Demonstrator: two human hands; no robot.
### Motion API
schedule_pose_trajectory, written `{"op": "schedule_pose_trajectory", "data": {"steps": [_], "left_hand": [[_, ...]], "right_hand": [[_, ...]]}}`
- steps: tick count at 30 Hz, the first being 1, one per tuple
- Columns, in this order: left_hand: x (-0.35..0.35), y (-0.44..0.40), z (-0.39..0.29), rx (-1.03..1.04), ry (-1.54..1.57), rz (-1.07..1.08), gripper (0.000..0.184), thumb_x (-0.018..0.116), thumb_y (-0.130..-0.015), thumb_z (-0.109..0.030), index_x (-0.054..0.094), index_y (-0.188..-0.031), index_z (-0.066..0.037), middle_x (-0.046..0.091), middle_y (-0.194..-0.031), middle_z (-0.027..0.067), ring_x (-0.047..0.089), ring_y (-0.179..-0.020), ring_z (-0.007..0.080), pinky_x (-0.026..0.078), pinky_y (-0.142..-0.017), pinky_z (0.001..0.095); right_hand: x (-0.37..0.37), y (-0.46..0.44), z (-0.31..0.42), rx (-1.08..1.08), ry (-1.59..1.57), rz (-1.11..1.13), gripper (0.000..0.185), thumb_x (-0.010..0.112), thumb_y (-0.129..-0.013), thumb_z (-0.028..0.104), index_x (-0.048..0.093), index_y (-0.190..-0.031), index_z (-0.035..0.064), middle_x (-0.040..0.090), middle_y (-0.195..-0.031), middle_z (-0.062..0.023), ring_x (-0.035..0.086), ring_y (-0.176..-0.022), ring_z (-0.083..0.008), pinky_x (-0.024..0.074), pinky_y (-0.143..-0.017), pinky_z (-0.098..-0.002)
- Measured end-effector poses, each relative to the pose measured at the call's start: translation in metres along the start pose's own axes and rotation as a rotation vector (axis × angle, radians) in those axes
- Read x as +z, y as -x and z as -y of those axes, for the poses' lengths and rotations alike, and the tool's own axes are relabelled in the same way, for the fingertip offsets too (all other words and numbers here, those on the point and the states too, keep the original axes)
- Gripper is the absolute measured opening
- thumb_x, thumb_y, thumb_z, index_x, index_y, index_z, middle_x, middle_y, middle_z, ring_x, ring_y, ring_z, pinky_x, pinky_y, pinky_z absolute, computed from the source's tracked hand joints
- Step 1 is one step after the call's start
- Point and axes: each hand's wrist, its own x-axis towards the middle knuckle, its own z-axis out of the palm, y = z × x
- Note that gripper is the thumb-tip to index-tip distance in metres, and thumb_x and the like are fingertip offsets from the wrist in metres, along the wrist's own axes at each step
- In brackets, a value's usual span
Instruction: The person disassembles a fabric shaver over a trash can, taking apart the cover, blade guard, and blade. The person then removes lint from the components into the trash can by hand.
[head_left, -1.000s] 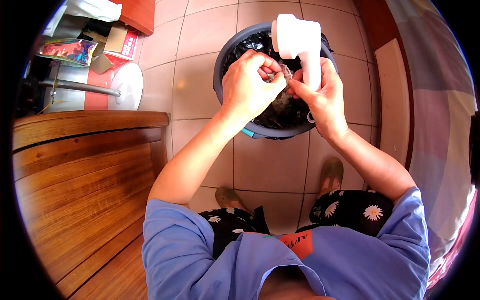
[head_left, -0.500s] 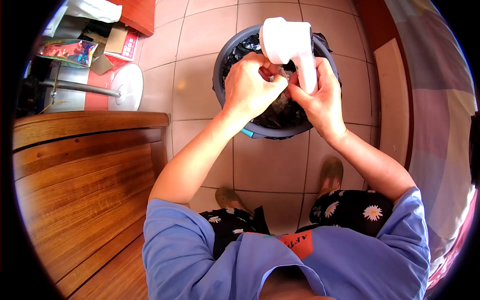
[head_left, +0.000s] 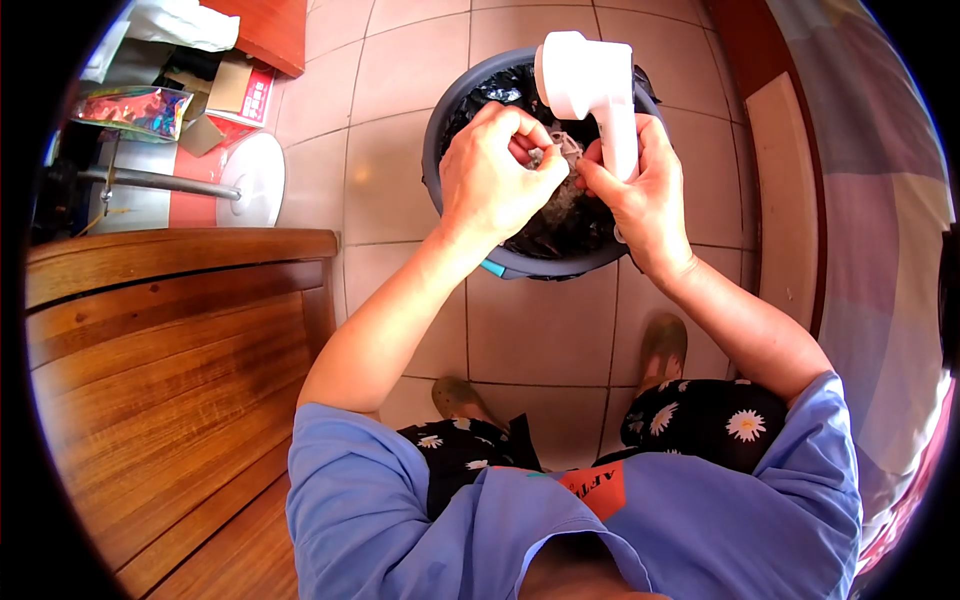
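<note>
My right hand (head_left: 648,195) is wrapped round the handle of a white fabric shaver (head_left: 590,80), its round head tilted up and to the left. Between my two hands is a small pale part (head_left: 566,148), which the right thumb and fingertips touch. My left hand (head_left: 500,175) is closed in a pinch beside that part; what its fingertips hold is too small to make out. Below both hands stands a round grey bin (head_left: 437,130) lined with a black plastic bag (head_left: 510,85). Greyish fluff (head_left: 560,205) lies inside the bag.
A wooden bench or cabinet (head_left: 180,370) stands at the left. Behind it are a white round base with a metal pole (head_left: 255,180), an opened cardboard box (head_left: 235,85) and a shiny pouch (head_left: 130,112). A checked cloth (head_left: 890,250) hangs at the right above the tiled floor (head_left: 400,90).
The fabric shaver has shifted slightly right, and my left hand has drawn a little to the left. The small pale part between the hands shows more clearly.
</note>
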Motion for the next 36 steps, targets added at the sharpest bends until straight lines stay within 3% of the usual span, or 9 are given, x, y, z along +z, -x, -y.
{"op": "schedule_pose_trajectory", "data": {"steps": [8, 10, 15, 16, 18, 23, 26, 28, 36], "left_hand": [[0.002, 0.0, -0.004, -0.012, -0.06, -0.023, 0.016, 0.081, -0.078, -0.01, 0.071, -0.089, -0.004, 0.072, -0.083, 0.0029, 0.067, -0.067, 0.0109, 0.056, -0.068, 0.0276], [0.001, -0.001, -0.006, -0.117, -0.043, 0.037, 0.013, 0.08, -0.076, -0.019, 0.073, -0.082, -0.009, 0.069, -0.086, 0.0016, 0.069, -0.074, 0.0177, 0.055, -0.071, 0.0351], [0.001, -0.003, -0.005, -0.12, -0.012, 0.034, 0.014, 0.079, -0.075, -0.018, 0.071, -0.081, -0.008, 0.071, -0.087, 0.0032, 0.07, -0.076, 0.0216, 0.055, -0.072, 0.0376], [0.001, -0.003, -0.005, -0.143, 0.01, 0.04, 0.015, 0.078, -0.075, -0.018, 0.07, -0.081, -0.007, 0.072, -0.087, 0.0038, 0.071, -0.077, 0.0226, 0.055, -0.072, 0.0383], [0.002, -0.003, -0.004, -0.148, 0.01, 0.042, 0.015, 0.078, -0.075, -0.018, 0.069, -0.081, -0.007, 0.072, -0.088, 0.0042, 0.071, -0.078, 0.0227, 0.055, -0.072, 0.0385], [0.006, -0.004, 0.001, -0.124, 0.04, 0.031, 0.014, 0.077, -0.075, -0.017, 0.069, -0.079, -0.006, 0.072, -0.087, 0.0049, 0.071, -0.078, 0.023, 0.056, -0.072, 0.0385], [0.006, -0.004, 0.002, -0.139, 0.016, 0.04, 0.013, 0.076, -0.075, -0.017, 0.069, -0.078, -0.007, 0.071, -0.087, 0.0049, 0.071, -0.078, 0.0232, 0.056, -0.073, 0.0385], [0.006, -0.003, 0.0, -0.067, -0.035, 0.022, 0.015, 0.076, -0.077, -0.01, 0.068, -0.088, -0.001, 0.071, -0.08, 0.0058, 0.07, -0.07, 0.0147, 0.057, -0.069, 0.0304], [0.004, 0.001, 0.001, -0.051, -0.043, 0.042, 0.011, 0.075, -0.077, -0.007, 0.066, -0.081, -0.002, 0.068, -0.083, 0.0044, 0.067, -0.068, 0.0127, 0.055, -0.065, 0.0285]], "right_hand": [[0.002, 0.002, -0.001, -0.054, 0.079, 0.014, 0.035, 0.076, -0.082, 0.003, 0.055, -0.11, 0.0014, 0.069, -0.091, -0.007, 0.066, -0.084, -0.0131, 0.0552, -0.078, -0.03], [0.002, 0.003, 0.0, -0.062, 0.102, 0.022, 0.036, 0.077, -0.082, 0.005, 0.055, -0.111, 0.0015, 0.069, -0.093, -0.0081, 0.066, -0.085, -0.014, 0.0548, -0.08, -0.0306], [0.002, 0.004, 0.002, -0.089, 0.149, 0.045, 0.039, 0.078, -0.082, 0.009, 0.055, -0.113, 0.0013, 0.07, -0.095, -0.011, 0.067, -0.089, -0.0161, 0.0548, -0.083, -0.032], [0.003, 0.005, 0.006, -0.113, 0.195, 0.043, 0.039, 0.077, -0.082, 0.005, 0.055, -0.114, 0.0011, 0.068, -0.094, -0.0072, 0.065, -0.088, -0.0135, 0.0542, -0.082, -0.03], [0.005, 0.005, 0.007, -0.138, 0.24, 0.042, 0.039, 0.077, -0.082, 0.001, 0.055, -0.114, 0.0009, 0.066, -0.093, -0.0034, 0.063, -0.088, -0.0109, 0.0537, -0.081, -0.028], [0.004, 0.004, -0.001, -0.126, 0.19, 0.016, 0.039, 0.077, -0.081, 0.007, 0.055, -0.113, 0.0014, 0.069, -0.094, -0.0088, 0.067, -0.088, -0.0168, 0.0545, -0.084, -0.0325], [0.004, 0.003, 0.0, -0.068, 0.141, -0.004, 0.038, 0.076, -0.081, 0.006, 0.055, -0.112, 0.0018, 0.069, -0.093, -0.0075, 0.066, -0.087, -0.0157, 0.0543, -0.083, -0.0321], [0.004, 0.003, -0.003, -0.07, 0.121, -0.01, 0.038, 0.075, -0.081, 0.005, 0.055, -0.113, 0.0021, 0.069, -0.092, -0.0072, 0.066, -0.086, -0.0152, 0.0543, -0.083, -0.0321], [0.002, 0.0, 0.001, -0.066, 0.064, -0.026, 0.036, 0.073, -0.082, 0.0, 0.052, -0.111, -0.0004, 0.068, -0.09, -0.0073, 0.068, -0.078, -0.015, 0.057, -0.075, -0.0299]]}}
